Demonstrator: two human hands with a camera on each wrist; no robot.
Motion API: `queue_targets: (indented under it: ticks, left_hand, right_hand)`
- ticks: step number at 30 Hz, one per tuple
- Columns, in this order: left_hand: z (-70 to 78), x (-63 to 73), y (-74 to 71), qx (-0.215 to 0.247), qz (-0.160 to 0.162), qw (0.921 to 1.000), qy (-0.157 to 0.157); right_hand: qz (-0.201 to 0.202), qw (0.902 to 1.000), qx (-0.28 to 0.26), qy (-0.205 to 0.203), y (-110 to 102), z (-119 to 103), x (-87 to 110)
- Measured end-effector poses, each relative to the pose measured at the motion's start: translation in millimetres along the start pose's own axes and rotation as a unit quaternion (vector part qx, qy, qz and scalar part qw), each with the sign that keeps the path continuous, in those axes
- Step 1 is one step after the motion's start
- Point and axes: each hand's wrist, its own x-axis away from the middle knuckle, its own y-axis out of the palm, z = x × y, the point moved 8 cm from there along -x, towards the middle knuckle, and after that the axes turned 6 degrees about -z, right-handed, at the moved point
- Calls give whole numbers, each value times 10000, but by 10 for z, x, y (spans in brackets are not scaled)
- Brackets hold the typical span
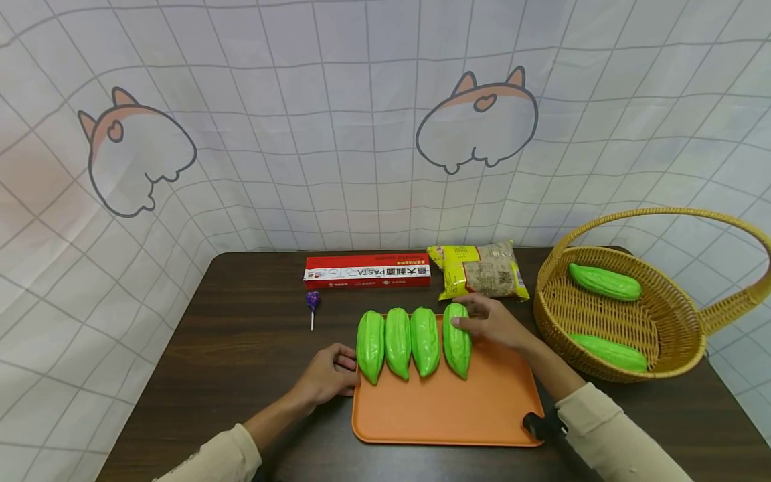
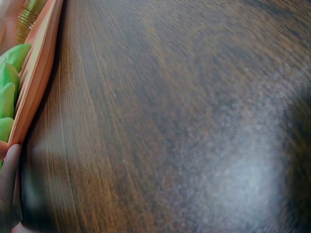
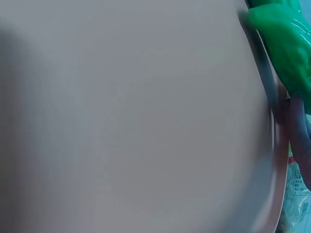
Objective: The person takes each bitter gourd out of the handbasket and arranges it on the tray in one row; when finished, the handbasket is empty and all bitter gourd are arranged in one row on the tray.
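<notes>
Three bright green bitter melons lie side by side, pointing front to back, on the left half of an orange tray. Just right of them is a fourth bitter melon, which my right hand grips near its far end, thumb on its side. In the right wrist view, a finger touches this bitter melon. At the tray's left rim, my left hand pinches the edge; its thumb and a finger meet the rim in the left wrist view.
A wicker basket with a tall handle stands at the right, holding two more bitter melons. Behind the tray are a red pasta box and a yellow bag. A purple lollipop lies left of the tray on the dark table.
</notes>
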Motion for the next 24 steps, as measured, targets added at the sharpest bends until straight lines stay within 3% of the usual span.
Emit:
queue_targets:
  ticks: [24]
  left_hand:
    - [-6, -1, -2, 42, 38, 10000, 14]
  right_hand:
    - [534, 9965, 475, 444, 54, -40, 58]
